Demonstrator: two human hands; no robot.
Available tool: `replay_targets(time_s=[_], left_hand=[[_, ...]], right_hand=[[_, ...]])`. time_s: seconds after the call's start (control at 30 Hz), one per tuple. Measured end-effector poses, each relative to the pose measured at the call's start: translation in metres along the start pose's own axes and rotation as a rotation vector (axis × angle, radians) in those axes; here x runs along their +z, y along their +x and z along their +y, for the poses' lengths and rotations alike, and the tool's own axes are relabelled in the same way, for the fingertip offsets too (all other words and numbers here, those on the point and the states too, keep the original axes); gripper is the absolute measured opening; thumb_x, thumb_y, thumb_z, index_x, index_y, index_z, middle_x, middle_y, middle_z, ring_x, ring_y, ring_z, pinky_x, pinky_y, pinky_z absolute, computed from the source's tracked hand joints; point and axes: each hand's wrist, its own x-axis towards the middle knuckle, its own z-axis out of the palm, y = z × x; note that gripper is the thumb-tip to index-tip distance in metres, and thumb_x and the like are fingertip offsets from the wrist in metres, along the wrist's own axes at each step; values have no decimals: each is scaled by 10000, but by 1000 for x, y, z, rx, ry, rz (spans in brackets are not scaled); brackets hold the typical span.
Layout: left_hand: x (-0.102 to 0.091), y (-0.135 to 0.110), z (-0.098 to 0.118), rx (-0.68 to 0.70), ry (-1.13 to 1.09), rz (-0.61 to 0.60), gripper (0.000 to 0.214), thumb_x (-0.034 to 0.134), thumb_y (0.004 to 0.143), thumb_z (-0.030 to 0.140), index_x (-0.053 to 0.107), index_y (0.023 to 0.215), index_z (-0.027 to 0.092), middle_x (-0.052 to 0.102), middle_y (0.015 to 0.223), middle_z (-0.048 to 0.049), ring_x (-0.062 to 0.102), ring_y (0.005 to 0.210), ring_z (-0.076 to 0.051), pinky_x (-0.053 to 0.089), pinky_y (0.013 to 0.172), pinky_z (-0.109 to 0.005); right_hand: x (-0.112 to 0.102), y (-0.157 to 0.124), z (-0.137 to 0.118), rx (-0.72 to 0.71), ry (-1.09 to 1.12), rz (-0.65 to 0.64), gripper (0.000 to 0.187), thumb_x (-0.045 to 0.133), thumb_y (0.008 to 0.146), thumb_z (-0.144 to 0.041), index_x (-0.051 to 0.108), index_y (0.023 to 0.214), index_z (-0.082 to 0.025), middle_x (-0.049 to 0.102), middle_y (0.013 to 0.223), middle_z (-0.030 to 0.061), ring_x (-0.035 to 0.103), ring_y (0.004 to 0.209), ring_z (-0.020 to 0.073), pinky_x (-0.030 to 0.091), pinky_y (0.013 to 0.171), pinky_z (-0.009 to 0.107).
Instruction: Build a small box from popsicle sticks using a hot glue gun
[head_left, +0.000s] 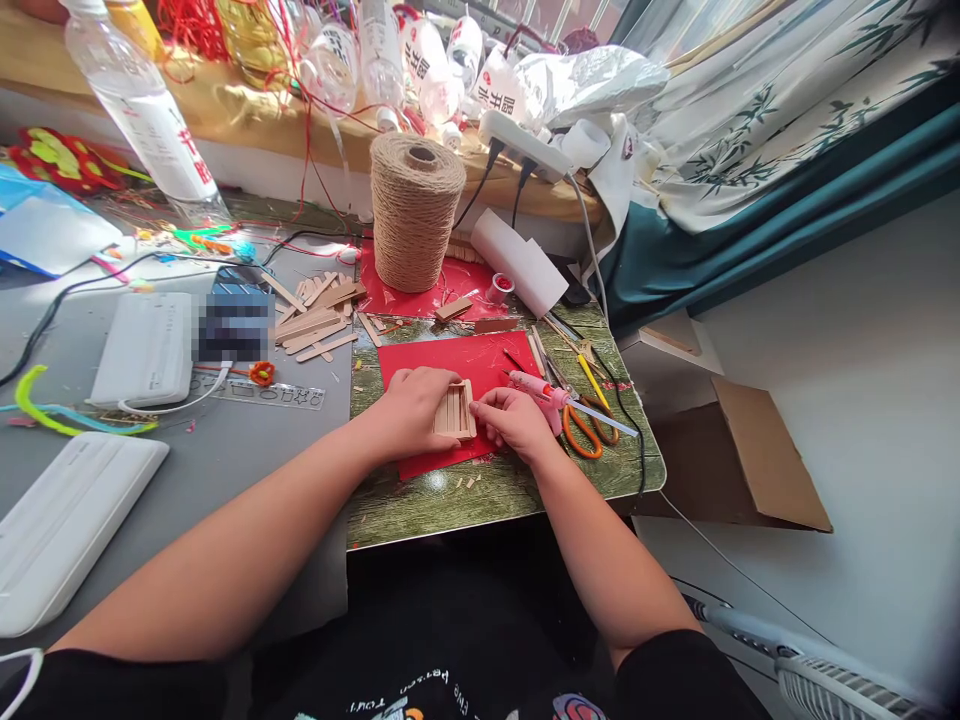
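A small open box made of wooden craft sticks (452,412) is held over a red sheet (472,355) on the table. My left hand (412,412) is closed around its left side, thumb at the near edge and fingers at the far edge. At the box's right wall, my right hand (517,420) has its thumb and forefinger pinched together; whether something small sits between them I cannot make out. A pink hot glue gun (538,388) with a glue stick lies just right of this hand, beside orange-handled scissors (585,432).
Loose craft sticks (319,318) are piled behind my left hand. A big twine spool (417,215) stands at the back, near a power strip (525,145). White power banks (142,350) and cables lie left. A cardboard box (720,450) is beyond the table's right edge.
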Motion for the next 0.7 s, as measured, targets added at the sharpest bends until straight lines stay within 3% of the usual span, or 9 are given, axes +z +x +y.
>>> replay_targets(time_s=[0.07, 0.13, 0.2, 0.27, 0.4, 0.7], left_hand=[[0, 0, -1, 4, -2, 0, 859, 860, 706, 526, 490, 1415, 212, 641, 1381, -135, 563, 1295, -367, 342, 1070, -509], [0, 0, -2, 13, -4, -1, 859, 850, 717, 539, 485, 1424, 217, 639, 1394, -137, 564, 1302, -368, 339, 1071, -509], [0, 0, -4, 23, -7, -5, 856, 835, 736, 555, 479, 1440, 223, 638, 1408, -143, 565, 1307, -370, 334, 1073, -512], [0, 0, -5, 28, -14, -10, 857, 823, 751, 565, 474, 1456, 228, 633, 1424, -148, 561, 1318, -371, 326, 1084, -515], [-1, 1, -5, 23, -32, -17, 867, 833, 747, 552, 471, 1465, 226, 621, 1443, -143, 552, 1338, -364, 319, 1102, -511], [-1, 1, -4, 13, -29, -22, 846, 822, 755, 558, 470, 1449, 226, 624, 1428, -148, 558, 1321, -364, 337, 1082, -513]], right_hand=[[2, -3, 3, -171, 3, 101, 367, 806, 842, -516, 680, 1002, -210, 725, 785, 29, 634, 551, 148, 508, 466, 252], [1, -6, 5, -411, -61, 179, 372, 802, 864, -451, 701, 1148, -232, 747, 1127, 94, 741, 924, 226, 634, 771, 359], [-1, -10, 5, -585, -189, 149, 429, 796, 885, -393, 701, 1286, -273, 663, 1401, 105, 637, 1293, 285, 535, 1100, 478], [-3, -12, 4, -649, -301, 63, 499, 788, 903, -356, 673, 1386, -313, 602, 1515, 86, 526, 1441, 299, 397, 1235, 537], [-4, -11, 4, -664, -353, -6, 530, 769, 925, -323, 647, 1441, -335, 589, 1546, 78, 503, 1469, 295, 380, 1246, 545], [-4, -13, 5, -652, -289, 27, 503, 776, 922, -341, 665, 1413, -336, 585, 1546, 77, 527, 1448, 296, 377, 1254, 550]])
